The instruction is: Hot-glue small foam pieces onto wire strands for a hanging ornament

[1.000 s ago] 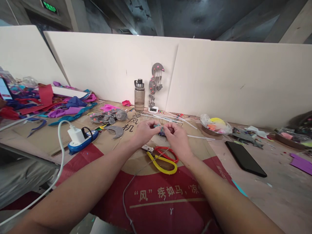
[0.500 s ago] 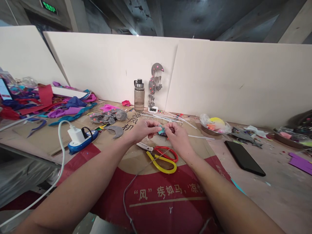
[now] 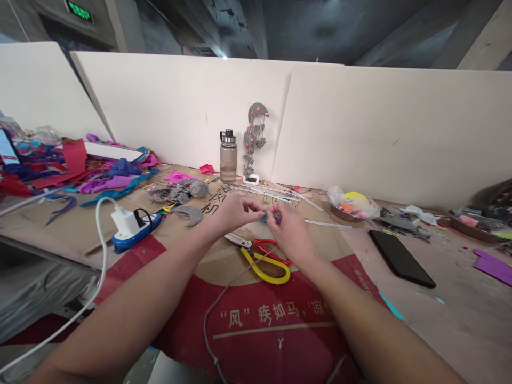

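My left hand pinches a small teal piece over the middle of the cardboard sheet. Close on its right, my right hand has its fingertips pressed together around something small and bluish, too small to name. Below the hands lie scissors with one yellow and one red handle, partly covered by my right hand. A grey yarn runs up from the lower cardboard across the scissors toward my right hand.
Left: a blue power strip with a white charger, grey felt moon, yarn ball and fabric scraps. Behind: a bottle and white clock. Right: a black phone and a bowl.
My right fingers have shifted slightly and now hold the small bluish thing. Less of the teal piece shows between the hands. The left hand has barely moved.
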`<state>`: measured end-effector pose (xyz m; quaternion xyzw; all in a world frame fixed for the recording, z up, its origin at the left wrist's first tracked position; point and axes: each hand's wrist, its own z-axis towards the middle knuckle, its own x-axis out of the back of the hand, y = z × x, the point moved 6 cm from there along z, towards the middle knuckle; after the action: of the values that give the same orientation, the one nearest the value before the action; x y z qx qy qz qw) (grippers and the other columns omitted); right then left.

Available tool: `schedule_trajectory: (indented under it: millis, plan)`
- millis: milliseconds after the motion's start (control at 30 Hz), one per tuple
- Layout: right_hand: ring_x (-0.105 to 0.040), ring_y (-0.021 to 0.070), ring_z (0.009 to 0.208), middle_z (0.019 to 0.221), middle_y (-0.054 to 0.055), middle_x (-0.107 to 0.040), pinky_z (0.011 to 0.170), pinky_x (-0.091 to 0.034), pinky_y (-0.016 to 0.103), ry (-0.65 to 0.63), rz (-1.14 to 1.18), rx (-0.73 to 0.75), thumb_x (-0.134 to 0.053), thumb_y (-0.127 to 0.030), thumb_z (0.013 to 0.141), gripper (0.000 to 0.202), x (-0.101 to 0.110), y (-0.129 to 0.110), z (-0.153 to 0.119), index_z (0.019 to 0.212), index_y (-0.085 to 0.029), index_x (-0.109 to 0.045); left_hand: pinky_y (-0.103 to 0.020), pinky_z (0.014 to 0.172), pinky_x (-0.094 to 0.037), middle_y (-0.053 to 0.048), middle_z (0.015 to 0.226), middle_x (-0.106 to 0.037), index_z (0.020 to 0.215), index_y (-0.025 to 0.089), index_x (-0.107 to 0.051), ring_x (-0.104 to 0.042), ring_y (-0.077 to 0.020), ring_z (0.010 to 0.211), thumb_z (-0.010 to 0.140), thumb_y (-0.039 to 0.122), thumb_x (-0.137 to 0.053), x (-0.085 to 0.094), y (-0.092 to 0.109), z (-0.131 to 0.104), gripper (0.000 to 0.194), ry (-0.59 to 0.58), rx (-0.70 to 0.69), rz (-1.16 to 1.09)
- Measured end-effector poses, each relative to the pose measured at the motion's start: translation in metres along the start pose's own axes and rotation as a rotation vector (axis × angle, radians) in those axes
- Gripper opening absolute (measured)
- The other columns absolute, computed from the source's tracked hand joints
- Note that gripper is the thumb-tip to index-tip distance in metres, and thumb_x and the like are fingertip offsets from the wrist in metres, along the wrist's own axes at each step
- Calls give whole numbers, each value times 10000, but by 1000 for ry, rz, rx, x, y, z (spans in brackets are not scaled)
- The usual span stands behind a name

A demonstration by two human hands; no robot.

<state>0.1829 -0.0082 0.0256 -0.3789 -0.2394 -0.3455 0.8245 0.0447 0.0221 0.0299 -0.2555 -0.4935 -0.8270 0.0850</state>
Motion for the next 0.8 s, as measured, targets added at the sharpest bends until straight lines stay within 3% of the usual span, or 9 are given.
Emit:
schedule_trajectory:
  millis: [233,500,800]
  plan:
    - [-524,193,740,875,71,-605,628,-319,305,-36,-181,68,-468,-215,872,84,-7,-5,-3,860,-190,-547,-180,459,-369,10,591,-664,741,176,-731,-556,-82,454,737,290,-612,-5,-2,-2,164,-37,-27,104]
    - [-526,172,784,848,34,-605,709,-384,291,-64,193,13,-451,-245,892,112,-5,5,0,854,-202,-548,-189,434,-351,32,456,-589,735,180,-704,-511,-89,404,732,292,-613,-4,-8,-3,145,37,50,19]
    - [-465,138,659,740,-12,-547,630,-361,265,-30,292,-78,-485,-284,866,111,-6,6,-2,830,-204,-553,-186,454,-378,44,473,-578,718,176,-673,-537,-85,428,730,283,-607,-3,-10,-2,126,74,43,-24]
